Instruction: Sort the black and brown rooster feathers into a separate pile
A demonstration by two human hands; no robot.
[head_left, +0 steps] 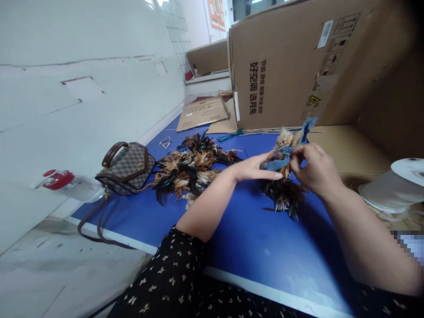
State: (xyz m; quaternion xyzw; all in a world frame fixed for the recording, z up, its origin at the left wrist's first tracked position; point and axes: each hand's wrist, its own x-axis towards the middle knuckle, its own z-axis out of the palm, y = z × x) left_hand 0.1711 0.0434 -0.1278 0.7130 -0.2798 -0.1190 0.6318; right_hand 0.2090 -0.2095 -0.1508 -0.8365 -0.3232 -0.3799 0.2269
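Over the right half of the blue table, both my hands are on a bundle of brown, black and cream feathers (281,194) with a blue fabric strip (308,128) on it. My left hand (253,168) has its thumb stretched out and holds the bundle from the left; its fingertips are partly hidden behind the strip. My right hand (313,165) is closed in a pinch on the blue strip at the bundle's right side. A larger heap of similar feathers (195,163) lies to the left of my left forearm.
On the left of the blue table (245,238) stand a brown patterned handbag (127,170) and a clear bottle with a red cap (73,185). Large cardboard boxes (281,66) rise behind. A white spool (391,185) stands at right. Green strings (230,136) lie near the flat cardboard.
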